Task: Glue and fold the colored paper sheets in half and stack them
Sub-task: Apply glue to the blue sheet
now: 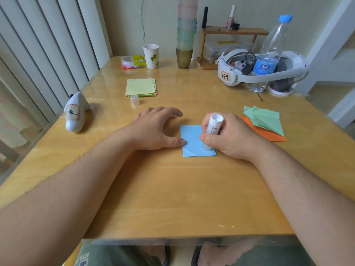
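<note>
A light blue paper sheet (192,140) lies flat on the wooden table (172,189) in front of me. My right hand (230,137) grips a white glue stick (213,129) upright, its tip pressed on the sheet's right part. My left hand (157,129) rests beside the sheet with fingers spread, and its thumb presses the sheet's left edge. A pile of flat sheets (141,87), yellow on top, lies further back. The glue stick's clear cap (134,100) stands in front of that pile. Folded green (265,118) and orange (269,134) papers are stacked at the right.
A white plush toy (75,113) lies at the left edge. At the back stand a paper cup (151,55), a tower of stacked cups (185,35), a small wooden shelf (234,31), a white headset (259,68) and a water bottle (269,54).
</note>
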